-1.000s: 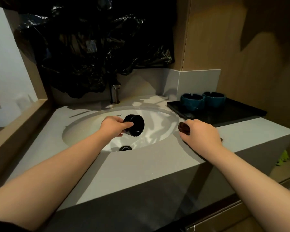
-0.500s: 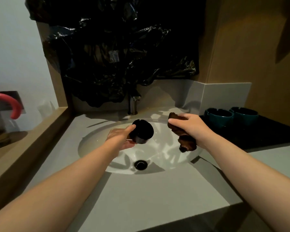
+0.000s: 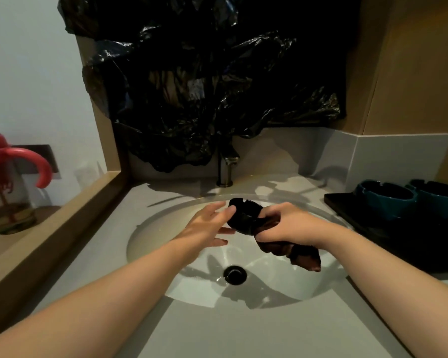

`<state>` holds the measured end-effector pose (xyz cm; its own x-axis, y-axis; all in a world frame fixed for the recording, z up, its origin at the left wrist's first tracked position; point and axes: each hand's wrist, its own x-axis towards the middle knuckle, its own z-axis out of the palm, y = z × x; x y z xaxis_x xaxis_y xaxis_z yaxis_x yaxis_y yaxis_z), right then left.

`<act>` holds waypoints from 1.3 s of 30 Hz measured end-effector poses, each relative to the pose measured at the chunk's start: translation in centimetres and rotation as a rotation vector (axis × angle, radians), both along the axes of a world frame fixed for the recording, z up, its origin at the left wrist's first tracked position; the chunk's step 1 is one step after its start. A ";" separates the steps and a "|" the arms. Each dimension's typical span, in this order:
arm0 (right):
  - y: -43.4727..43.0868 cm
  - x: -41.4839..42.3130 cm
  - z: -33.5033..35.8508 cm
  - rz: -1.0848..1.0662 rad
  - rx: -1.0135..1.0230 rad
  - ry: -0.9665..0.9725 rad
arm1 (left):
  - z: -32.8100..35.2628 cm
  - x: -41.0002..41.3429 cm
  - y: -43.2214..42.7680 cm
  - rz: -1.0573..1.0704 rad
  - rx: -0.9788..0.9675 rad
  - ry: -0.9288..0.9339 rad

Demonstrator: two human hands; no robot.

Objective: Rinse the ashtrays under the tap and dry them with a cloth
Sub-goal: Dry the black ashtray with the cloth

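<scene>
Head cam, looking down at the sink (image 3: 166, 228): the black ashtray (image 3: 243, 215) is held up over the basin, just in front of the tap (image 3: 226, 164), tipped at an angle. The right hand (image 3: 287, 226) is clamped round a brown cloth (image 3: 290, 251) that's bunched against the ashtray, and the loose end of the cloth hangs down below the wrist. The left hand (image 3: 207, 226) has its fingers straight and spread, tips just touching the ashtray's edge, not gripping anything.

I can't see any water coming out of the tap, and there are a few wet glints near the drain (image 3: 235, 274). So my guess is the rinse on this one is over and we're in the drying bit. How dry it is I can't tell, it's black and the light's poor.

Two teal ashtrays (image 3: 384, 201) sit side by side on a black tray (image 3: 347, 206) on the desk (image 3: 217, 332) to the right, well apart from the hands. No idea from here if those are washed already or waiting.

I'd call it mid-task: one being wiped, which then needs a spot to be set down, and maybe the teal pair left to do
</scene>
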<state>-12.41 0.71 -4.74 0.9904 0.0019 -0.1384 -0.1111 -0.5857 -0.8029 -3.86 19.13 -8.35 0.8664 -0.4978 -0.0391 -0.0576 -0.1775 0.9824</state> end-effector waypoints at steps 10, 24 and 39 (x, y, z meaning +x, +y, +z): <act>-3.1 -1.0 0.7 0.114 0.226 0.123 | -0.1 -0.2 -0.3 0.008 0.155 -0.580; 2.3 -0.7 -0.3 -0.142 -0.378 -0.702 | 0.3 -1.6 -0.1 0.082 0.302 -0.813; 1.2 -0.1 -1.8 -0.244 -0.544 -0.803 | 0.9 -2.7 -0.4 0.160 0.322 -0.798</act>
<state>-12.52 1.92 -6.53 0.7553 -0.0790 0.6506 0.1805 -0.9292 -0.3224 -6.53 18.78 -7.46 0.7536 -0.4368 0.4912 -0.6574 -0.5044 0.5598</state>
